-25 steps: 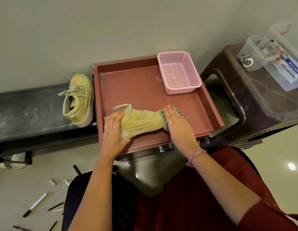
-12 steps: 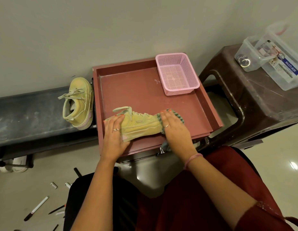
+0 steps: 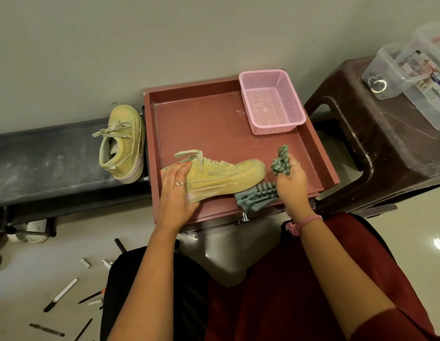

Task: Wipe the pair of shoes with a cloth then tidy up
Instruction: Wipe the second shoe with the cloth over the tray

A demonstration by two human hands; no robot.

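We have our left hand pressed flat over the heel end of the yellow shoe, which lies on its side along the front edge of the red tray, toe pointing toward the tray's right edge. The fingers lie fairly straight across the upper, pinning the shoe down without curling round it. A second ago our right hand lay over the toe with the striped green cloth beneath it; now it has come off the shoe and sits just beside the toe, fingers curled and clamped on a bunched part of the cloth, while the rest of the cloth trails onto the tray floor by the front right corner. The toe is uncovered and the hands are apart.

We read this as a pause between strokes: the cloth is being regathered, either for another pass or because this side of the shoe is finished. The second shoe stands off the tray on the dark counter, just beside the tray's left edge. We cannot tell whether it has been wiped. The pink basket sits in the tray's back right corner with nothing visible in it, so tidying up looks some way off.
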